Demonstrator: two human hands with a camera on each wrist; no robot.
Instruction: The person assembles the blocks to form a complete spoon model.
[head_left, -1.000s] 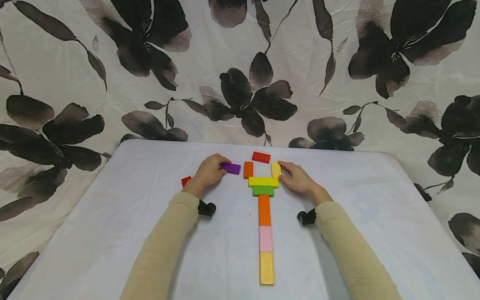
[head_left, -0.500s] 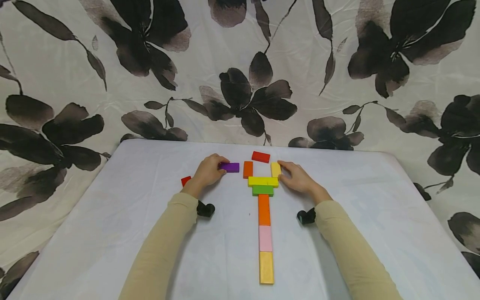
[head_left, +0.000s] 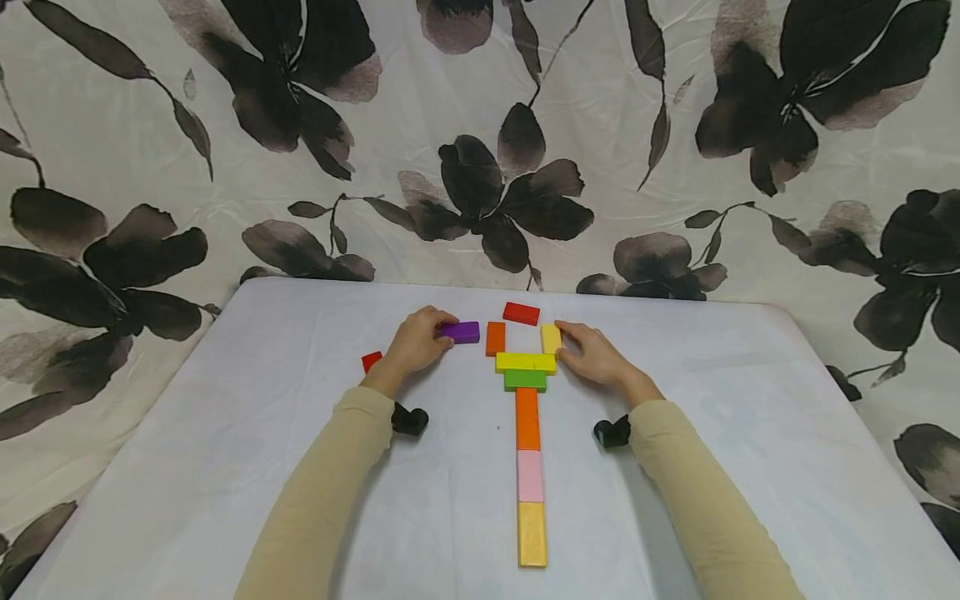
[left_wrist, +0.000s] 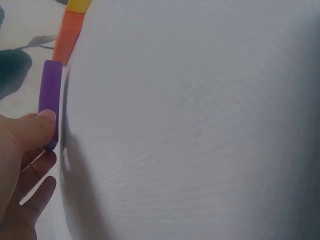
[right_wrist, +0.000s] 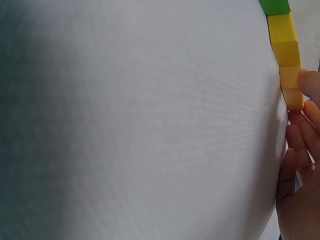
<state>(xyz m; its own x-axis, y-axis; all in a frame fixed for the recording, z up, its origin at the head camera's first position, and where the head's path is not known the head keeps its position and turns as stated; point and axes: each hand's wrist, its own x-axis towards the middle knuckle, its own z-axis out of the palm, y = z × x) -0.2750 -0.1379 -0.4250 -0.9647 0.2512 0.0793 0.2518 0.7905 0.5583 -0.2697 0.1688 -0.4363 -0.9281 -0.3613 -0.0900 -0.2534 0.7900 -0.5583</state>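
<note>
My left hand (head_left: 417, 343) pinches a purple block (head_left: 463, 332) by its left end, between thumb and fingers; the left wrist view shows the thumb (left_wrist: 44, 125) across it. The block's free end points at an upright-lying orange block (head_left: 496, 339), with a small gap in the head view. On the other side, my right hand (head_left: 596, 354) holds a light yellow block (head_left: 551, 338) between thumb and index finger. That block and the orange one stand off the far side of a crosswise yellow block (head_left: 525, 362). A green block (head_left: 525, 381) adjoins the yellow one on the near side.
From the green block a line of orange (head_left: 527, 418), pink (head_left: 529, 476) and golden (head_left: 532, 534) blocks runs toward me. A loose red block (head_left: 521, 313) lies farther back. Another red block (head_left: 371, 362) is partly covered by my left hand. Patterned cloth (head_left: 480, 200) hangs behind the white table (head_left: 675, 500).
The purple block in my left hand has turned slightly, its right end swinging away from me, and shifted a little toward the back. My right hand stays on the light yellow block.
</note>
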